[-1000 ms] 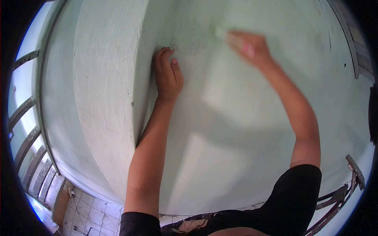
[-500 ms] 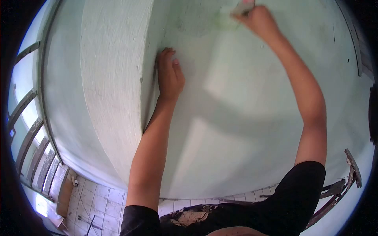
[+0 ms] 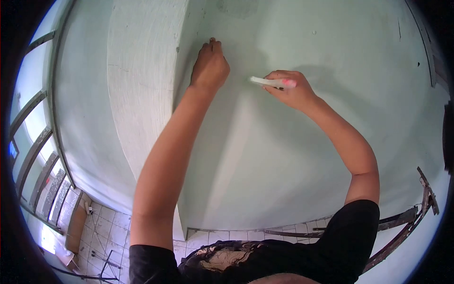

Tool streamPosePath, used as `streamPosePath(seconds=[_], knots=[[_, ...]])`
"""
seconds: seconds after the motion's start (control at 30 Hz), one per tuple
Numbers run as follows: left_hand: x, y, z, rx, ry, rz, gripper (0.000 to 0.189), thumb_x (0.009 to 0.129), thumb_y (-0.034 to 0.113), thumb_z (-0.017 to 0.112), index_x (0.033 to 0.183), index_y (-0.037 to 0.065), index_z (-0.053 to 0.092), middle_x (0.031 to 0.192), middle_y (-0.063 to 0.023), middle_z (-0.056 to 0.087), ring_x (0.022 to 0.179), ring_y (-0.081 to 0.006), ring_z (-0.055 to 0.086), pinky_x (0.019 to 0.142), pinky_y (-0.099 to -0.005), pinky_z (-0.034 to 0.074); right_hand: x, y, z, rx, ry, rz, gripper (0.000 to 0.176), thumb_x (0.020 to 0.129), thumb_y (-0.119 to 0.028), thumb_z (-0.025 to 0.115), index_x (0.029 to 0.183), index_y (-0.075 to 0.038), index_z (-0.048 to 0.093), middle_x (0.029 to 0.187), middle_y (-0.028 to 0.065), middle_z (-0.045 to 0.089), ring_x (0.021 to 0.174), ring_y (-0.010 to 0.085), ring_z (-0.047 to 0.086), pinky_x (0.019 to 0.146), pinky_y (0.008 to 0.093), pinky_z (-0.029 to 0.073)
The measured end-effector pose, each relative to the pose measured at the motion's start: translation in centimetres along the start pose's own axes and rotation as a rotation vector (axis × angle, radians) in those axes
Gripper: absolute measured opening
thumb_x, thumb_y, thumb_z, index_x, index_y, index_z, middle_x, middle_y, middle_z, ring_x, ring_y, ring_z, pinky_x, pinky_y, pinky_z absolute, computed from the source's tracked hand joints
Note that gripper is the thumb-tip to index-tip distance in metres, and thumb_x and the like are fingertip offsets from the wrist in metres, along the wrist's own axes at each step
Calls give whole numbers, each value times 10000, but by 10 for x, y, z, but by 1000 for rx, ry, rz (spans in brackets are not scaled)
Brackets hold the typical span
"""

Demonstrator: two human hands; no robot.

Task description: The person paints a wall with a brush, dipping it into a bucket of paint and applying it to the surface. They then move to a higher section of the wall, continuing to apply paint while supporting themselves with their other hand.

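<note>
My right hand (image 3: pixel 294 90) grips a pale flat tool with a pink patch (image 3: pixel 270 82) and holds it close to the light green wall (image 3: pixel 283 156); its exact kind is hard to make out. To the left, my left hand (image 3: pixel 210 66) is at the wall beside the white pillar (image 3: pixel 142 71). Its fingers are curled and drawn together, their tips pointing up. Whether anything is in them is hidden by the back of the hand.
At the left stands a barred wooden frame (image 3: pixel 35 142). White floor tiles (image 3: pixel 111 232) show below, with a thin dark metal frame (image 3: pixel 108 270) on them. Dark wooden pieces (image 3: pixel 402 236) lean at the lower right. A small knob (image 3: pixel 314 32) sits on the wall.
My right hand has come down and left along the wall with the pale tool. My left hand has risen slightly, and its fingers have curled from a looser pose. The view has shifted a little.
</note>
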State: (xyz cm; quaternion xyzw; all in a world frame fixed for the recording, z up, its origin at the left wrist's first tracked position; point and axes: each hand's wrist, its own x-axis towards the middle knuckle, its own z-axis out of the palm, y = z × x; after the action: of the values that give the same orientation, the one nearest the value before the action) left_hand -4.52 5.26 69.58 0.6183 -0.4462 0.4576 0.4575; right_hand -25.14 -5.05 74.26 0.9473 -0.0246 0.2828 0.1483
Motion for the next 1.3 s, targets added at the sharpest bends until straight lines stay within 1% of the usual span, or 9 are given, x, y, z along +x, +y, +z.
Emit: streamPosePath(seconds=[0.1, 0.33, 0.47, 0.6, 0.73, 0.9, 1.13, 1.2, 1.3], knots=[[13, 7, -28, -71, -244, -216, 358, 791, -10, 398, 1134, -99, 446, 1119, -299, 520, 1051, -411, 514, 901, -453, 425, 16, 10, -15, 254, -28, 33, 260, 773, -176, 688, 1014, -100, 629, 870, 71, 656, 731, 202, 614, 685, 287, 493], [13, 5, -34, -12, -411, -270, 418, 802, -10, 364, 1215, -32, 424, 1137, -262, 530, 1062, -415, 509, 918, -466, 418, 120, 78, -86, -253, 500, -117, 292, 780, -359, 625, 1034, -217, 635, 858, 103, 659, 766, 284, 626, 685, 372, 503], [4, -6, -22, 4, -314, -174, 430, 813, -11, 348, 1238, -29, 408, 1188, -245, 509, 1081, -403, 506, 939, -459, 412, 118, 29, -125, -363, 837, -231, 140, 814, -150, 636, 910, -54, 667, 837, 80, 671, 738, 169, 625, 658, 287, 485], [3, 1, -29, 33, -286, -165, 425, 810, -14, 351, 1229, -51, 415, 1165, -263, 516, 1046, -395, 530, 903, -442, 440, 92, 92, -44, -360, 706, -498, 358, 777, -225, 615, 1122, -132, 583, 1006, 104, 631, 870, 300, 608, 718, 395, 493], [5, 4, -32, 2, -360, -170, 421, 797, -22, 358, 1209, -84, 417, 1165, -274, 511, 1029, -389, 540, 884, -432, 451, 4, 38, 14, -98, 190, -269, 330, 822, -214, 553, 1126, -88, 575, 1044, 98, 625, 891, 300, 608, 757, 376, 492], [1, 1, -24, 28, -234, -87, 415, 781, -43, 372, 1189, -100, 423, 1154, -270, 518, 1016, -388, 541, 851, -419, 467, -16, 10, 14, 294, 1, 9, 222, 757, -199, 661, 965, -132, 619, 810, 85, 634, 672, 263, 595, 616, 342, 482], [-1, 2, -24, 31, -282, -81, 428, 785, -39, 373, 1208, -98, 404, 1170, -262, 512, 1009, -383, 546, 858, -414, 469, 65, 62, -49, -62, 473, 154, 245, 751, -221, 716, 938, -79, 648, 804, 35, 653, 671, 126, 585, 609, 269, 476], [2, -4, -21, 56, -291, -70, 435, 781, -46, 370, 1213, -99, 394, 1176, -262, 507, 1002, -373, 551, 855, -411, 472, 69, 57, -63, -98, 724, -42, 269, 750, -259, 670, 978, -121, 633, 796, 78, 651, 690, 257, 623, 619, 325, 499], [0, -3, -19, 78, -260, -40, 434, 780, -48, 366, 1210, -106, 391, 1187, -266, 498, 1012, -365, 546, 859, -410, 473, 57, 73, -30, -279, 808, -365, 294, 746, -223, 628, 1025, -130, 621, 926, 78, 644, 754, 259, 625, 630, 320, 505]])
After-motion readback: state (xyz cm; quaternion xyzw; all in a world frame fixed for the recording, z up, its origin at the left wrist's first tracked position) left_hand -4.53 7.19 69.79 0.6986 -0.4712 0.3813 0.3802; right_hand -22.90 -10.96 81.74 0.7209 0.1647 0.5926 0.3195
